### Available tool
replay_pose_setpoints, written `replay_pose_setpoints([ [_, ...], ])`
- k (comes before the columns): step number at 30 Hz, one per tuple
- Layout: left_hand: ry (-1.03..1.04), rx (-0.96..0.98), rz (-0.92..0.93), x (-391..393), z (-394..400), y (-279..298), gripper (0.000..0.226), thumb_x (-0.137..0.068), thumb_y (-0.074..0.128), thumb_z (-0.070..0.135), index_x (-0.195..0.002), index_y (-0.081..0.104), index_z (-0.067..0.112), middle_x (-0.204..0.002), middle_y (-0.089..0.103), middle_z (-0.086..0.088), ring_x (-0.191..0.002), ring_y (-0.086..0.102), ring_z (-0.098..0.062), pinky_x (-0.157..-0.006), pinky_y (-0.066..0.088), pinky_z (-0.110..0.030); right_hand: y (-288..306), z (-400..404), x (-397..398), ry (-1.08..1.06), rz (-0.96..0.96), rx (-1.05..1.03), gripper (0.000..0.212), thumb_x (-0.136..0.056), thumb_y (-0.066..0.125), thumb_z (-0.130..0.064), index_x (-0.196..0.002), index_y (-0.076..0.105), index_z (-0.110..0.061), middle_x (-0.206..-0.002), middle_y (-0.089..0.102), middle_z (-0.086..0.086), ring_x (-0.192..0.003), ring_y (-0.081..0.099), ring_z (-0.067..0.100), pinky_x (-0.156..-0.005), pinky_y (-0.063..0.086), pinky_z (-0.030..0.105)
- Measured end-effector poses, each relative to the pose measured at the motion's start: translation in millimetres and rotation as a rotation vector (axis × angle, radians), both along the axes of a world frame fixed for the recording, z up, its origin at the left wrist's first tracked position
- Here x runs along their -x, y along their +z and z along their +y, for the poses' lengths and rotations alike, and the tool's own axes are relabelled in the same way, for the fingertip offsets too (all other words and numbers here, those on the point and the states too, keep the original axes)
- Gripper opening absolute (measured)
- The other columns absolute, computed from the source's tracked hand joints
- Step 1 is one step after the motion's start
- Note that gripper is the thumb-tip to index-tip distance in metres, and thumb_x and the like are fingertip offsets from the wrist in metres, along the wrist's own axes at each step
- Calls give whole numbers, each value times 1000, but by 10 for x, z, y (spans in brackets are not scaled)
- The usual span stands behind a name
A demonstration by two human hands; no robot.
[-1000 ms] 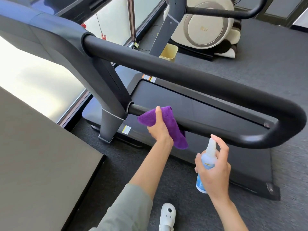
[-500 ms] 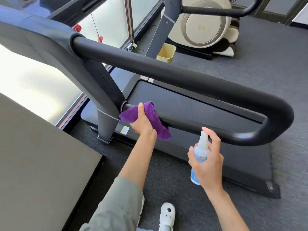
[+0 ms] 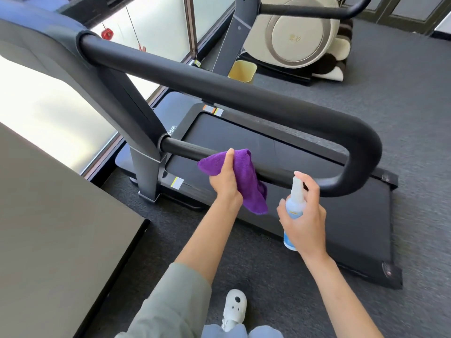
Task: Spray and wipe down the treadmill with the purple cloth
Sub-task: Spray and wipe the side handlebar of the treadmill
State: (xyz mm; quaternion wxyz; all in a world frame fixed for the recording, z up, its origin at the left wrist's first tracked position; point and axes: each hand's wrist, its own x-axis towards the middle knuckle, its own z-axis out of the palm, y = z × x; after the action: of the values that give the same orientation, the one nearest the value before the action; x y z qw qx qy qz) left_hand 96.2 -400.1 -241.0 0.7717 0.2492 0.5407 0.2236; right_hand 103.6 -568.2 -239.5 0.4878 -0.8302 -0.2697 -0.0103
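The left hand (image 3: 223,181) grips the cloth (image 3: 244,178) and presses it on the low bar (image 3: 185,150) of the treadmill (image 3: 341,215). The thumb lies on top and the fingers curl under, so the cloth wraps the bar and can rub all round it. The loose end of the cloth hangs down below the bar.

The right hand (image 3: 306,218) holds the bottle (image 3: 295,203) just beside the cloth. The fingers curl round the bottle and one finger sits on the top, ready to push. The tip looks aimed at the bar near the bend, most likely to wet the next bit for the cloth.

The big top bar (image 3: 219,89) loops round to meet the low one. The belt is flat and black. The floor (image 3: 402,106) is dark grey carpet. A dark table (image 3: 61,215) is on the left, by bright windows (image 3: 44,106). Another gym machine (image 3: 297,32) and a small yellow bin (image 3: 242,70) stand further back. A white shoe (image 3: 234,308) shows at the bottom.
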Motion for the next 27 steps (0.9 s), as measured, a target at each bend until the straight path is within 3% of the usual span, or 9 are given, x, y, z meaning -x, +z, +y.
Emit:
replay_pose_setpoints([
  [4, 56, -85, 79, 97, 278, 28, 79, -72, 79, 49, -131, 47, 9, -115, 63, -2, -98, 61, -20, -89, 45, -32, 28, -27, -88, 52, 6, -1, 69, -85, 68, 2, -134, 38, -36, -108, 64, 0, -83, 54, 6, -79, 51, 28],
  [6, 86, -95, 87, 61, 276, 30, 77, -74, 78, 47, -132, 47, 8, -117, 64, -3, -100, 62, -21, -92, 47, -34, 34, -72, -87, 71, -16, -13, 69, -85, 68, 2, -134, 38, -35, -109, 61, -7, -81, 54, 4, -77, 50, 22],
  [9, 122, -75, 50, -54, 94, 24, 66, -75, 77, 47, -125, 56, 9, -112, 70, -5, -98, 67, -21, -92, 53, -36, 46, -214, -57, 71, -33, -45, 69, -84, 70, 3, -135, 38, -32, -124, 61, -3, -87, 59, 7, -80, 52, 20],
  [13, 84, -60, 29, -179, -311, 1, 64, -74, 76, 51, -122, 58, 12, -106, 71, -1, -94, 67, -18, -92, 52, -38, 23, -473, -25, 47, -54, -75, 69, -84, 71, 2, -136, 38, -30, -126, 58, -4, -90, 60, 9, -83, 51, 15],
  [17, 30, -32, -60, -306, -960, 55, 64, -74, 77, 48, -123, 55, 13, -109, 69, -3, -98, 66, -21, -93, 53, -41, 51, -621, -45, 16, -53, -103, 68, -84, 71, 0, -135, 38, -29, -115, 63, 10, -88, 59, 12, -83, 53, 24],
  [21, -37, 8, -212, -328, -1273, 51, 52, -79, 78, 39, -116, 62, 8, -107, 70, -10, -93, 69, -24, -87, 57, -42, 121, -635, -88, 4, -49, -138, 65, -84, 68, -2, -135, 38, -30, -110, 65, 19, -93, 65, 27, -88, 54, 35],
  [24, -14, -17, -140, -264, -1128, 53, 48, -74, 81, 39, -107, 64, 10, -107, 71, -8, -96, 69, -24, -89, 56, -42, 148, -663, -105, 0, -74, -159, 64, -84, 68, -3, -135, 38, -28, -109, 65, 19, -92, 64, 28, -88, 53, 33],
  [27, 65, -56, -39, -201, -865, 62, 58, -73, 81, 44, -114, 56, 12, -109, 68, -2, -92, 66, -17, -81, 55, -34, 153, -728, -108, 1, -93, -169, 64, -83, 67, -4, -134, 38, -30, -111, 65, 14, -83, 59, 14, -83, 50, 22],
])
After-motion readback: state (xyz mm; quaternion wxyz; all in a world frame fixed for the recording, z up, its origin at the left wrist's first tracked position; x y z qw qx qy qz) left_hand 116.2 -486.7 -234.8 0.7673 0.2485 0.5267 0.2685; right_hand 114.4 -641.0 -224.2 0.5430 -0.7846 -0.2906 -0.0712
